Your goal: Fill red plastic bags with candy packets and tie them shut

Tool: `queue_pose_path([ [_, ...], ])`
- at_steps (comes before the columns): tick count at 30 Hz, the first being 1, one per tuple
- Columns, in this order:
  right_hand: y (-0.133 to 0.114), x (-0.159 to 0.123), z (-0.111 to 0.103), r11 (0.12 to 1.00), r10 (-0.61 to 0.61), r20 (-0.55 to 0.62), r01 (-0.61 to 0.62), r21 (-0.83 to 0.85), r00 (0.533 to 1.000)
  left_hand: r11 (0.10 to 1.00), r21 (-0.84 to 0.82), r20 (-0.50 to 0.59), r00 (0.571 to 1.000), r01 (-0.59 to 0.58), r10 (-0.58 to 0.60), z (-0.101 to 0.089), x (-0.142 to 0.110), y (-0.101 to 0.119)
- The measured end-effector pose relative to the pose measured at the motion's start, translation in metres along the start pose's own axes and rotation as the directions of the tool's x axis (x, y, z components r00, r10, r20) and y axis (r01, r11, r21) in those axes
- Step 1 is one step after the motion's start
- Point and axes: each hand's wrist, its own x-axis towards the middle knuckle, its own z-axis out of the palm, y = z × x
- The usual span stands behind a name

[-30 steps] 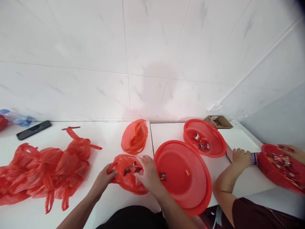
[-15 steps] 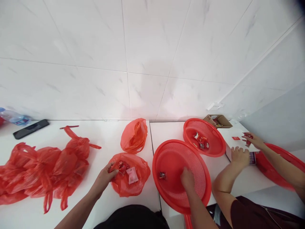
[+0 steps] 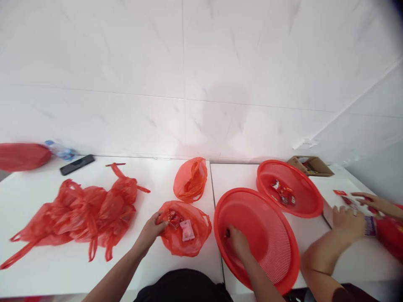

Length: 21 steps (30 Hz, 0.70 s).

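My left hand [image 3: 153,230] pinches the left rim of an open red plastic bag [image 3: 201,241], thumb on the inside. In the bag lie small red wrapped packets [image 3: 174,218] and a pale pink packet [image 3: 187,230]. Inside a large red mesh basket [image 3: 277,251] my right hand [image 3: 238,242] has its fingers closed on a small dark packet [image 3: 227,233], which they partly cover. Behind the open bag sits another red plastic bag [image 3: 189,180], its mouth loosely gathered.
Several tied red bags [image 3: 94,209] lie on the left, below a black phone [image 3: 77,165] and a water bottle [image 3: 61,150]. A second red basket [image 3: 310,193] holds small packets. Beyond are a cardboard box [image 3: 317,167] and a co-worker's hands [image 3: 349,222] at the right.
My right hand has moved left across the basket to the small packet and closed on it. My left hand still holds the bag's rim. The view has shifted left.
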Motion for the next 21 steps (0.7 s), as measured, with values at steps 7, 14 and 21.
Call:
queue_pose_path([
  [7,-0.086,-0.012,-0.046,0.934,-0.034,-0.269,0.127,0.334,0.963,1.0,-0.006,-0.049,0.999,-0.021,0.02,-0.013,-0.001,-0.004],
  [14,-0.162,-0.018,-0.022,0.874,-0.413,-0.132,0.433,0.218,0.901,1.0,0.008,-0.094,0.995,-0.03,0.03,-0.018,0.0,-0.002],
  [21,-0.125,0.007,-0.005,0.882,-0.418,-0.18,0.351,-0.313,0.89,0.998,0.037,-0.157,0.986,-0.053,0.059,-0.031,-0.003,-0.013],
])
